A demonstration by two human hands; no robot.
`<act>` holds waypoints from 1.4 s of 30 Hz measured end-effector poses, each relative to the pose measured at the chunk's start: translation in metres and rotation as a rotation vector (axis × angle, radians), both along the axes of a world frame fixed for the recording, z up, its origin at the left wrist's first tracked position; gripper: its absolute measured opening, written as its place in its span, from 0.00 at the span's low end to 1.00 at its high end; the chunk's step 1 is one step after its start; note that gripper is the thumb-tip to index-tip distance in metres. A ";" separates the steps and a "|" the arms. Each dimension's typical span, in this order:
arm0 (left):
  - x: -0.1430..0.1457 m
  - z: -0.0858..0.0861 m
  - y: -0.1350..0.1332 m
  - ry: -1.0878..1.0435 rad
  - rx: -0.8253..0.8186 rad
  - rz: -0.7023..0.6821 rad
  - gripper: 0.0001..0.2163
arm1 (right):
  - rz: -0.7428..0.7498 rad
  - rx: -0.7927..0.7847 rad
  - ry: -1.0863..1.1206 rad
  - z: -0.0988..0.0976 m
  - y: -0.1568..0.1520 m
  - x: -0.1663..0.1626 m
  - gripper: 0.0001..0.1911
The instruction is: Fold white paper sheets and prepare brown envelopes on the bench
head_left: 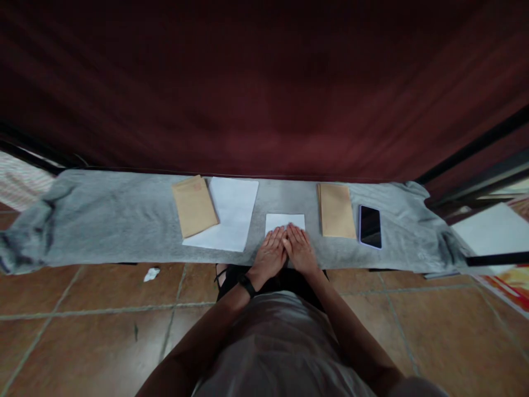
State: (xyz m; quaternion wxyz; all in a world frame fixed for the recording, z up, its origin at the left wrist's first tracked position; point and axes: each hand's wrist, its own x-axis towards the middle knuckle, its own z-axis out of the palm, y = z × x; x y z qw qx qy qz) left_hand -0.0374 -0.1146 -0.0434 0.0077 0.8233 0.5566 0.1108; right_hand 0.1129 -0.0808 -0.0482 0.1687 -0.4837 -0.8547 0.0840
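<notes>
A small white sheet of paper (285, 220), seemingly folded, lies on the grey cloth-covered table in front of me. My left hand (271, 251) rests flat on its near left part, fingers stretched out. Beside it, my right hand (301, 248) presses flat on the near right part, fingers extended too. The hands meet at the thumbs and cover the paper's near edge. To the left are larger white sheets (231, 212), with brown envelopes (194, 207) overlapping their left side. More brown envelopes (336, 210) lie to the right of my hands.
A phone (370, 226) in a light purple case lies right of the right-hand envelopes. Grey cloth (111, 215) covers the narrow table. A dark red curtain (264, 110) hangs along its far edge. On the tiled floor is a crumpled white scrap (151, 274).
</notes>
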 end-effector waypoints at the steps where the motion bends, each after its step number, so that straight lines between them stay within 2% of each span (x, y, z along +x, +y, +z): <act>1: 0.001 0.001 0.000 -0.004 -0.001 0.012 0.26 | -0.030 0.016 -0.006 -0.001 0.001 0.004 0.28; 6: 0.003 0.004 -0.004 -0.010 -0.023 0.104 0.29 | -0.138 0.084 -0.029 -0.008 0.001 0.021 0.29; 14: -0.003 0.005 -0.010 -0.013 -0.061 0.257 0.37 | -0.152 0.116 -0.030 -0.015 -0.003 0.028 0.30; 23: -0.012 0.004 -0.014 -0.019 -0.044 0.299 0.39 | -0.180 0.140 0.009 -0.017 -0.008 0.035 0.31; 27: -0.011 0.005 -0.014 -0.039 -0.029 0.300 0.38 | -0.191 0.137 0.023 -0.015 -0.009 0.036 0.31; 30: -0.008 0.009 -0.014 -0.045 -0.003 0.273 0.34 | -0.191 0.113 0.044 -0.009 -0.010 0.032 0.30; 37: 0.010 0.009 -0.009 -0.049 0.001 0.090 0.27 | -0.021 0.008 0.047 0.004 -0.017 0.011 0.27; 42: 0.006 0.003 -0.008 -0.026 -0.057 0.131 0.29 | -0.057 0.031 0.011 0.002 -0.021 0.016 0.27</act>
